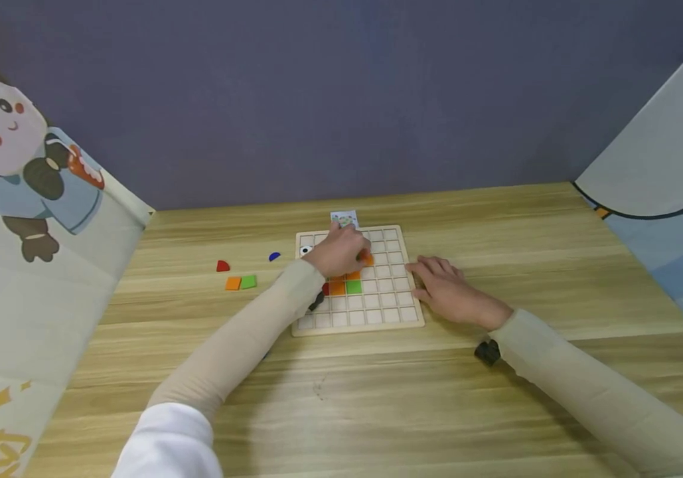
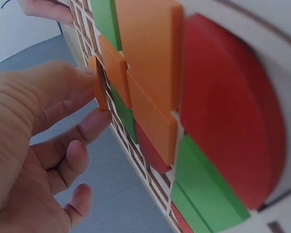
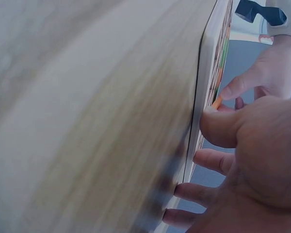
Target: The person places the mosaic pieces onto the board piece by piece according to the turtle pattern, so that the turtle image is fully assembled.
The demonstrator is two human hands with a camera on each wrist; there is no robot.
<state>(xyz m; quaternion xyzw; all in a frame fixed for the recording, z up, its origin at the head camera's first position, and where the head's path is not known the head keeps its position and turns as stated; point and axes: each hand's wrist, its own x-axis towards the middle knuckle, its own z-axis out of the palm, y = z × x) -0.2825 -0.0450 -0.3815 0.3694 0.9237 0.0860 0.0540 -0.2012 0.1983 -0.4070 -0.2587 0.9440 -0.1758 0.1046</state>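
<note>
My left hand [image 1: 336,252] reaches over the middle of a wooden grid board [image 1: 390,313]. Between its thumb and a finger it pinches a thin orange tile [image 2: 98,86], tilted on edge right at the grid. Around that spot, orange squares [image 1: 338,287], a green square [image 1: 354,287] and red pieces lie in the board's cells; the left hand and wrist hide some of them. A large red rounded piece [image 2: 228,111] shows close up in the left wrist view. My right hand [image 1: 444,290] rests at the board's right edge, fingers extended, its thumb and fingertips at the rim.
On the wooden table left of the board lie an orange square [image 1: 233,283], a green square [image 1: 248,282], a red quarter-round [image 1: 222,266] and a blue half-round [image 1: 274,256]. A small printed card [image 1: 344,218] sits behind the board. An eye piece [image 1: 306,250] is at its upper left.
</note>
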